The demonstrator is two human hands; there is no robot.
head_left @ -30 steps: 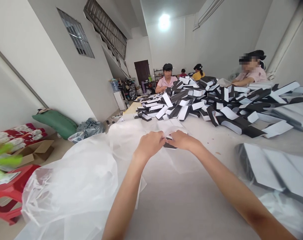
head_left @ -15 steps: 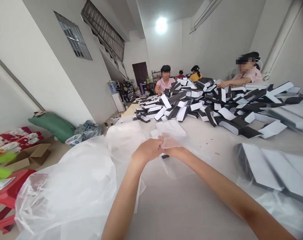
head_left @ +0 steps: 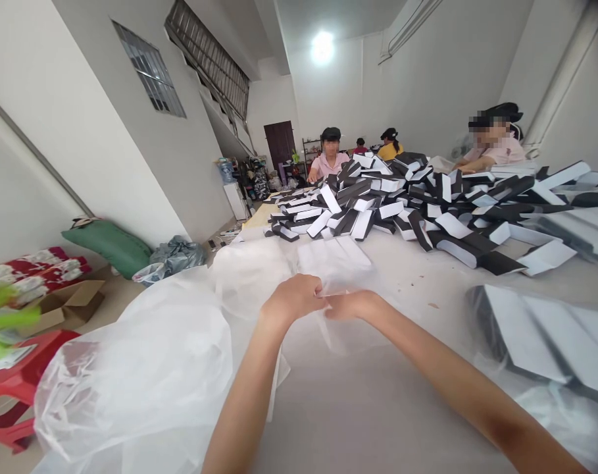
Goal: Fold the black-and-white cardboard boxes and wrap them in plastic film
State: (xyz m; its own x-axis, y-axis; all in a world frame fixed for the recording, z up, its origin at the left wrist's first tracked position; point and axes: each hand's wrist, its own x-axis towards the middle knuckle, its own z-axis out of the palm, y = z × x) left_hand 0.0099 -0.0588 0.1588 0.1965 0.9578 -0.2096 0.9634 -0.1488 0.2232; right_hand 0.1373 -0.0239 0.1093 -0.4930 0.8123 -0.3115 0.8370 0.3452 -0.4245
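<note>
One left hand [head_left: 295,296] and one right hand [head_left: 348,305] pinch clear plastic film [head_left: 347,280]; heaped black-and-white cardboard boxes [head_left: 390,210] crowd the white bench [head_left: 412,264].

A clear plastic bag [head_left: 345,282] lies flat at 12 o'clock, its thin, slightly cloudy film wrinkled and loose. Inside, toward the bag's 12 o'clock end, white pieces [head_left: 334,255] rest side by side with their broad faces up, faint lines marking the breaks between them; the film blurs their edges, so I cannot count them. Toward 6 o'clock the film narrows into creases, partly hidden, and a slack flap trails beyond. Spare film spreads toward 3 o'clock.
</note>
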